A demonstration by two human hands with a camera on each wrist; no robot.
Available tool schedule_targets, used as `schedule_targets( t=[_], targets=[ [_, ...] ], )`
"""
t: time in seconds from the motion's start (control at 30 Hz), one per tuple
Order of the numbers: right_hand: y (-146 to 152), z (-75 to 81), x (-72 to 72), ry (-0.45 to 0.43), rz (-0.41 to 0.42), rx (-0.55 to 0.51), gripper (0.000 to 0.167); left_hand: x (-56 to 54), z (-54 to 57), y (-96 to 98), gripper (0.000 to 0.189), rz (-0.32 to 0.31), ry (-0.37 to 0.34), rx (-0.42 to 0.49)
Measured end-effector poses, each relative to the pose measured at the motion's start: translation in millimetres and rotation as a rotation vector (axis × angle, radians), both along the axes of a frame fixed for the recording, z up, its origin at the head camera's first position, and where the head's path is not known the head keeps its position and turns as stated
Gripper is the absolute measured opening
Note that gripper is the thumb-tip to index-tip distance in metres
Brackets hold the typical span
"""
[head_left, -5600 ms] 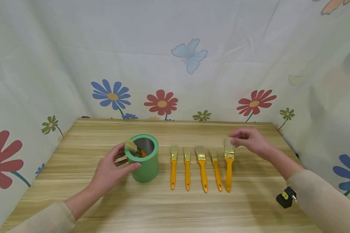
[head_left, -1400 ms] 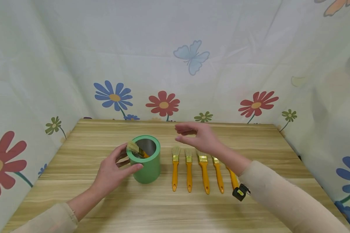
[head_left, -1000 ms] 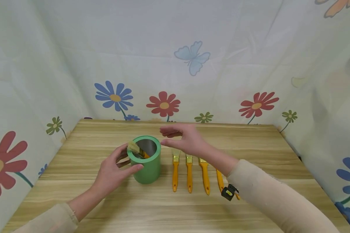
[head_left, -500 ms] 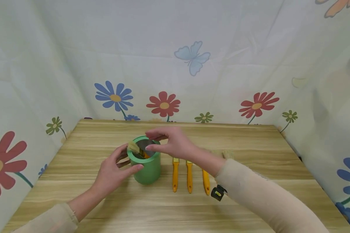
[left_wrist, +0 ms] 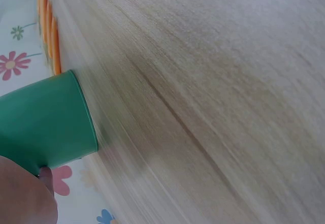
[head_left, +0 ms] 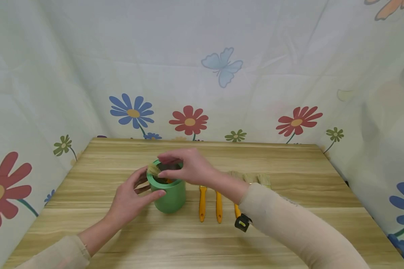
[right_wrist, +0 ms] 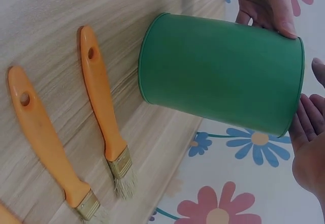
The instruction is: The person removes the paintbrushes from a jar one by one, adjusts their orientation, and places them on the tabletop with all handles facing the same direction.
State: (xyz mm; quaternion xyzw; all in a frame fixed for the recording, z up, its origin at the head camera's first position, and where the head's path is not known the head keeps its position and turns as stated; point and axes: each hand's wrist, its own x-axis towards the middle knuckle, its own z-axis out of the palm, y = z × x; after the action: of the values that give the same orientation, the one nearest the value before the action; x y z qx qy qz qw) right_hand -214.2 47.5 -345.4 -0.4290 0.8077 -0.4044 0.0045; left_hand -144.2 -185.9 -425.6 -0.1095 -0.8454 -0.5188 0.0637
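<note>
A green can (head_left: 170, 200) stands upright on the table, left of the middle. My left hand (head_left: 128, 196) grips its left side, thumb on the front and fingers behind. Inside leans a paintbrush (head_left: 153, 170), its pale bristles above the left rim and its handle down in the can. Over the mouth is my right hand (head_left: 190, 168), thumb right at those bristles, other fingers above the far rim. In the right wrist view, thumb and fingers of the right hand (right_wrist: 312, 148) stand apart at the rim of the can (right_wrist: 223, 74).
Several more paintbrushes with orange handles lie in a row right of the can, among them one nearest it (head_left: 202, 205) and its neighbour (head_left: 219, 207). My right forearm (head_left: 276, 209) passes over the row and hides parts of it. Flowered cloth (head_left: 256, 93) hangs behind the table.
My right hand has left the bristles of the rightmost paintbrush in the row and travelled left to the can's mouth. The left hand stays on the can.
</note>
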Motion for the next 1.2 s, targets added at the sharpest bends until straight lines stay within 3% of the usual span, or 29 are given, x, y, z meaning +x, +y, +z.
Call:
schedule_targets(
  t=[0.63,1.2],
  targets=[
    [-20.4,-5.5,1.3,0.034,0.023,0.076,0.045,-0.5,-1.1,0.2,0.082,0.006,-0.013,0.003],
    [-25.2,-11.1,2.1,0.114,-0.008,0.05,0.027,0.0,-1.0,0.2,0.08,-0.004,-0.009,0.009]
  ],
)
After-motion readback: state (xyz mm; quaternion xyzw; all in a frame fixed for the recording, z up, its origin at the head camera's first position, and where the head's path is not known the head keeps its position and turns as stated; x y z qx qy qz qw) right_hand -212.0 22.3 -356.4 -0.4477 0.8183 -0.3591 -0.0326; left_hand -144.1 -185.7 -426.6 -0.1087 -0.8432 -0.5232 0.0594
